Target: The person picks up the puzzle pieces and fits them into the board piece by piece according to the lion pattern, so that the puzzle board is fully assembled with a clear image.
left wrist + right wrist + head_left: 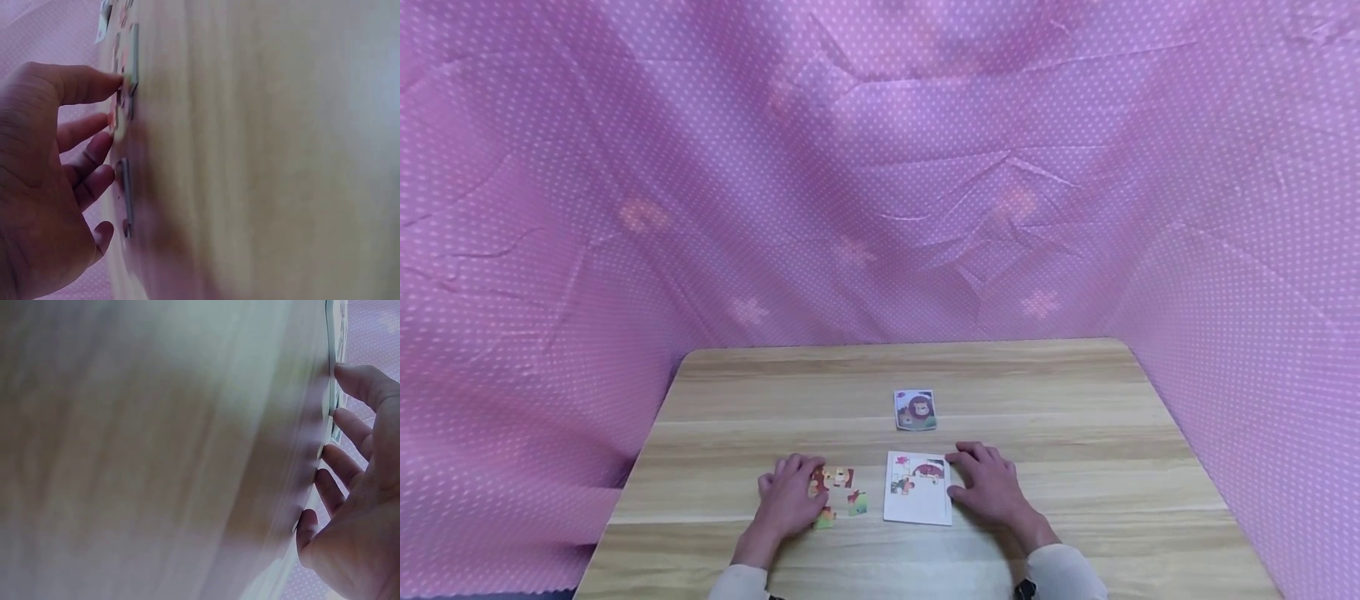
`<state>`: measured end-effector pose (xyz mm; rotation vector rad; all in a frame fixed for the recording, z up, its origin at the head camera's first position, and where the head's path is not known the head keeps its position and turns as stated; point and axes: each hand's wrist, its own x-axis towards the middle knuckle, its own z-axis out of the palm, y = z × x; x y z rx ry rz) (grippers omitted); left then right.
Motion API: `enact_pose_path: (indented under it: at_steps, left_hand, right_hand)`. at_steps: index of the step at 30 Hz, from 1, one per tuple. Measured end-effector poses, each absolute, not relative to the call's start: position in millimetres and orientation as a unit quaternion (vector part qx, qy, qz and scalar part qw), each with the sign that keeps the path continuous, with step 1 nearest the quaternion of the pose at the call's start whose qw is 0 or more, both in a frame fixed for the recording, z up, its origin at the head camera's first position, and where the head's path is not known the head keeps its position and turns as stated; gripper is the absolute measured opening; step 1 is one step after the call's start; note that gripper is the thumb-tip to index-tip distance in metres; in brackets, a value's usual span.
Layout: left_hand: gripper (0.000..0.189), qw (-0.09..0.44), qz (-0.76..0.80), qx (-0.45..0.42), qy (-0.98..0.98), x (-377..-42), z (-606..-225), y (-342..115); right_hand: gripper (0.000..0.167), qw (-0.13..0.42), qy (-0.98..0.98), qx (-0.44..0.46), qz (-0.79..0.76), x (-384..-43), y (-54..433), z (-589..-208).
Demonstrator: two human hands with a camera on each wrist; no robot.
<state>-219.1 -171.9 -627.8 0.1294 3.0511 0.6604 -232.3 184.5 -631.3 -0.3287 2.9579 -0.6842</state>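
My left hand (792, 497) rests at the left side of several jigsaw pieces (840, 478) on the table. Its thumb tip touches a puzzle piece (133, 61) and the other fingertips lie low among the pieces, slightly bent and spread. A white puzzle board (917, 505) lies flat to the right, with a few pieces fitted into its upper half, part of a dark brown mane (928, 472) among them. Against the board's right edge, my right hand (988, 490) touches with thumb and forefinger. Its fingers are loosely bent and spread in the right wrist view, fingertips at the tabletop.
Behind the board lies a small picture card (915, 410) showing a lion. One green puzzle piece (857, 502) sits between the left hand and the board, another green-and-orange piece (824, 518) nearer me. Pink dotted cloth (880, 208) hangs around the wooden table (1075, 400).
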Motion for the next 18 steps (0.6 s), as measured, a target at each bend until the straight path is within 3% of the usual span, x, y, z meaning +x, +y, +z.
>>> enact_pose_path:
  at_steps: [18]
  left_hand:
    - [0.051, 0.063, 0.244, 0.048, 0.966, -227, -616, -180]
  right_hand:
    - [0.051, 0.035, 0.97, -0.11, -0.216, -235, 186, -638]
